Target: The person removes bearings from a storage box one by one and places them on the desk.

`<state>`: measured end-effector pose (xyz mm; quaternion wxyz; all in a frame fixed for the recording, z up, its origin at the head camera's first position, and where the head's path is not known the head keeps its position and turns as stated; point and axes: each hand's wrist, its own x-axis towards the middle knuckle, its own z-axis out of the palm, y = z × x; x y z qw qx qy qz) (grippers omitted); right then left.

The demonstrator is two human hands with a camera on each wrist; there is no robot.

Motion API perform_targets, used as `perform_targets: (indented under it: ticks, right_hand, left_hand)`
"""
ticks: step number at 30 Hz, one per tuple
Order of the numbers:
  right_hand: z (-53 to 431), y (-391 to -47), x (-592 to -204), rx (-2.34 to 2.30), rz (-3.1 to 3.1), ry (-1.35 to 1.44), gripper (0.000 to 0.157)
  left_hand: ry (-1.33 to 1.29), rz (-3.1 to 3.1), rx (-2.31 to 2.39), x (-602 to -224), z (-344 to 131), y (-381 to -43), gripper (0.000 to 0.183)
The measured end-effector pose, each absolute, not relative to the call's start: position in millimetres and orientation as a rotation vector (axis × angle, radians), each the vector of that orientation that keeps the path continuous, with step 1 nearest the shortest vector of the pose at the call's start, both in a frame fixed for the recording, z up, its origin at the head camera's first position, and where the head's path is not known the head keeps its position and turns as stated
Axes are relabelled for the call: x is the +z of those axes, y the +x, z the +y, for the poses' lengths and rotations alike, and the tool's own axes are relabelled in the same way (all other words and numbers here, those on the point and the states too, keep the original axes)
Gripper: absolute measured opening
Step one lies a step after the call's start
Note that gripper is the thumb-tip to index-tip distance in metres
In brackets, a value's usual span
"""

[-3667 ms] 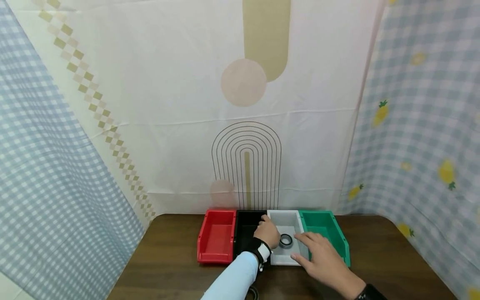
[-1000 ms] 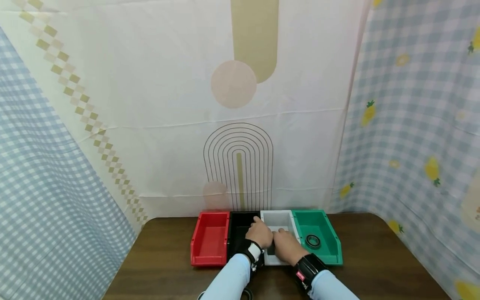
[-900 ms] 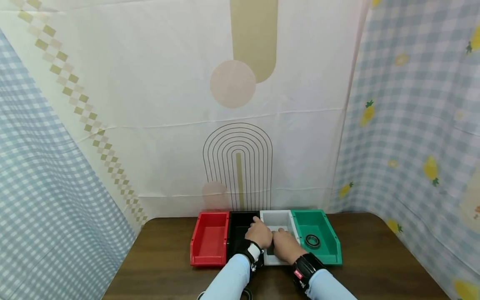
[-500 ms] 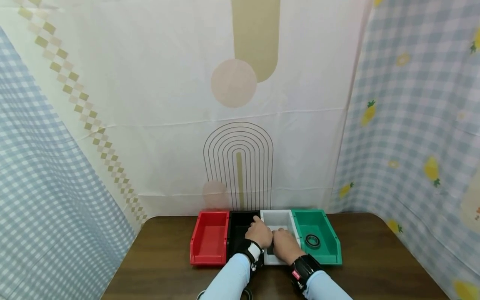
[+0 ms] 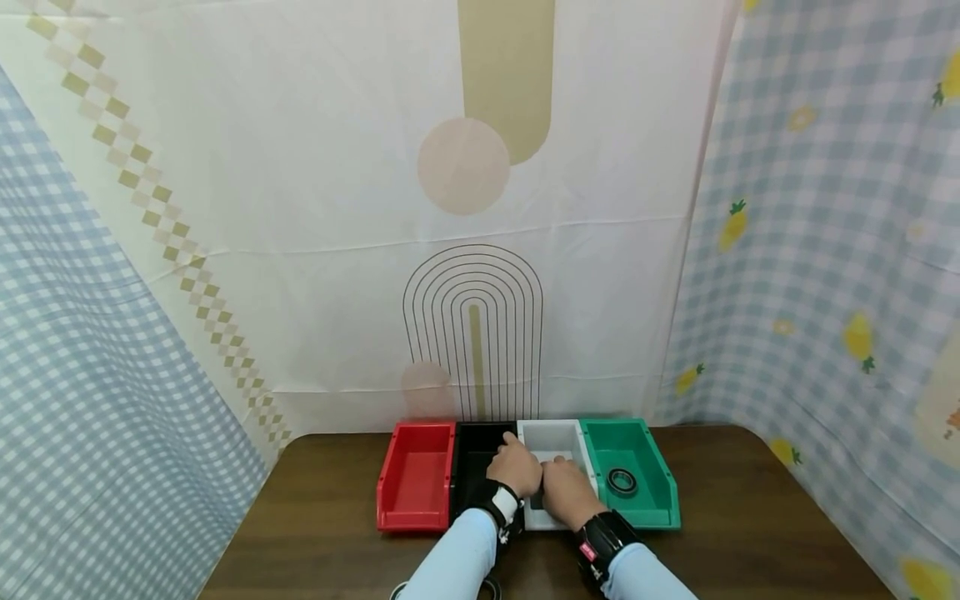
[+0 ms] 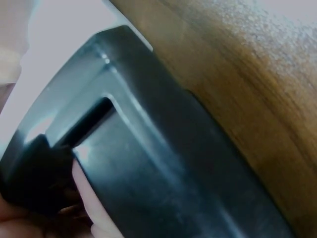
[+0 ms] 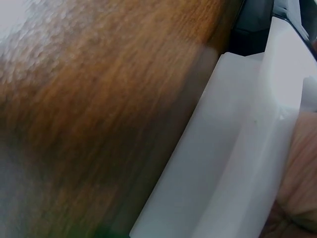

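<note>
My left hand [image 5: 515, 467] reaches over the black bin [image 5: 480, 435] and its border with the white bin [image 5: 550, 430], the index finger pointing forward. In the left wrist view, fingers [image 6: 94, 203] show beside the black bin's slotted front wall. My right hand [image 5: 568, 492] is down in the white bin, right up against the left hand. Its fingertips are hidden, and I cannot tell whether either hand holds anything. A dark ring-shaped bearing [image 5: 622, 482] lies in the green bin [image 5: 663, 508], to the right of the right hand.
A red bin [image 5: 416, 483] stands at the left end of the row, on a brown wooden table [image 5: 315, 517]. Near the front, more rings [image 5: 491, 588] show partly behind the left sleeve. Patterned cloth [image 5: 337, 208] hangs behind and at both sides.
Earlier, a bearing lay in the white bin with the right hand spread beside it; now one lies in the green bin and the right hand is inside the white bin. The last second shows hardly any movement.
</note>
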<state>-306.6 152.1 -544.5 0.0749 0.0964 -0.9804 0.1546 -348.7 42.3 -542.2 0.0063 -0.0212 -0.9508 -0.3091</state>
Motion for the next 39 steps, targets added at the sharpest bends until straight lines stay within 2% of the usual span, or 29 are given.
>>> perform_targets:
  ticks: [22, 29, 39]
  right_hand:
    - [147, -304, -543, 0.401, -2.957, 0.240, 0.005]
    - [149, -304, -545, 0.386, -2.910, 0.277, 0.006]
    - [147, -305, -546, 0.415, -2.947, 0.243, 0.004]
  left_hand:
    - [-0.047, -2.922, -0.942, -552, 44, -353, 0.065]
    - [-0.055, -2.915, -1.017, -536, 44, -343, 0.064]
    - [-0.049, -2.937, -1.012, -536, 43, -342, 0.061]
